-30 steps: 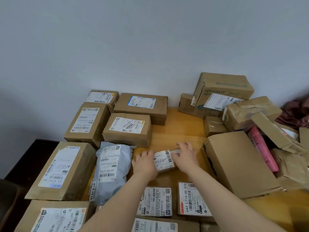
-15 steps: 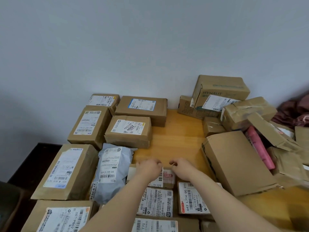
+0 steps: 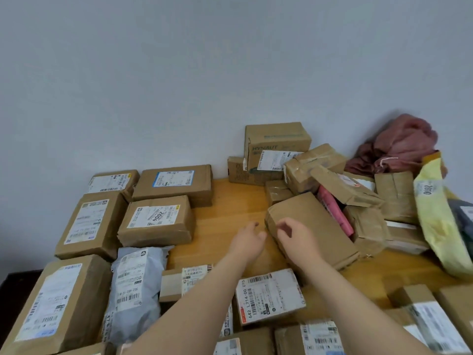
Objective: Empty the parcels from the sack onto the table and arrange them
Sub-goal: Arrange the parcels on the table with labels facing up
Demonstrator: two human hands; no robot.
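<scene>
A second ago we held the small labelled parcel (image 3: 188, 279) between both hands. Now it lies flat on the surface (image 3: 225, 213) in the near row, just beside the grey mailer bag (image 3: 133, 290), and we have let go of it. Our left hand (image 3: 247, 242) and right hand (image 3: 298, 238) are both empty, fingers loosely curled, and have moved across to the large plain box (image 3: 314, 229) at the edge of the unsorted heap. The left is at its near corner and the right is over its top face, though we cannot tell whether either touches it yet. So one more parcel is placed, and this box looks to be next. The heap behind it, near the reddish cloth bundle (image 3: 404, 144) that is probably the sack, still needs arranging.
</scene>
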